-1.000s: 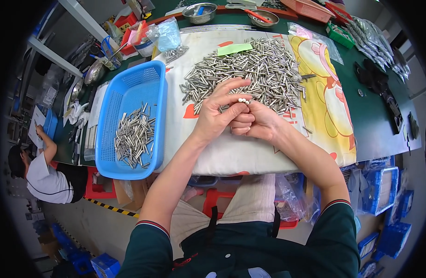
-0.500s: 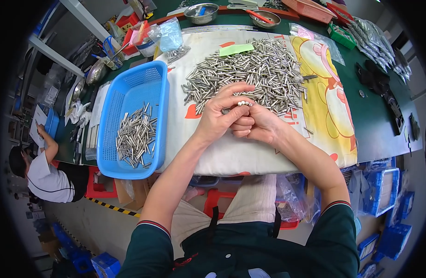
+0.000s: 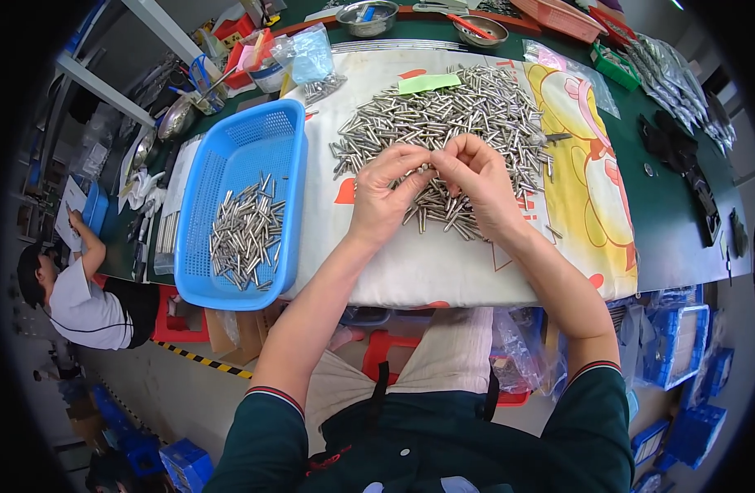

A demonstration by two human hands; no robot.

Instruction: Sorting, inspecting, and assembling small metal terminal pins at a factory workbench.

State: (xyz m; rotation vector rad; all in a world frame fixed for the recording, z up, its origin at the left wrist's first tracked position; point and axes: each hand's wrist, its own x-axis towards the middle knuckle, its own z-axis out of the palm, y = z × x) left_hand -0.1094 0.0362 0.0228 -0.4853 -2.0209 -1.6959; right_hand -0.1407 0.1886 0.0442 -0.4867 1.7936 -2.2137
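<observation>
Pinching a few small metal pins (image 3: 424, 168) between thumb and index finger, the person's left hand (image 3: 382, 191) meets the right hand (image 3: 481, 179) over a broad pile of loose pins (image 3: 447, 123). Only the ends of the held pins show, so their long axis cannot be told. The right hand's thumb and index finger are together beside them; whether they grip a pin too is hidden. The pile lies beneath and just beyond the fingers, on a printed cloth (image 3: 443, 275), its pins pointing every way, and both hands are about equally near it.

To the left, nearer the left hand, stands a blue perforated basket (image 3: 299, 201) with a heap of similar pins (image 3: 246, 237) inside. Beyond the pile, a steel bowl (image 3: 345, 22) holds a blue item (image 3: 366, 14); right of it, a smaller bowl (image 3: 497, 39) holds a red-handled tool (image 3: 474, 29). Farther right, a green tray (image 3: 621, 79) sits on the green desk (image 3: 681, 246).
</observation>
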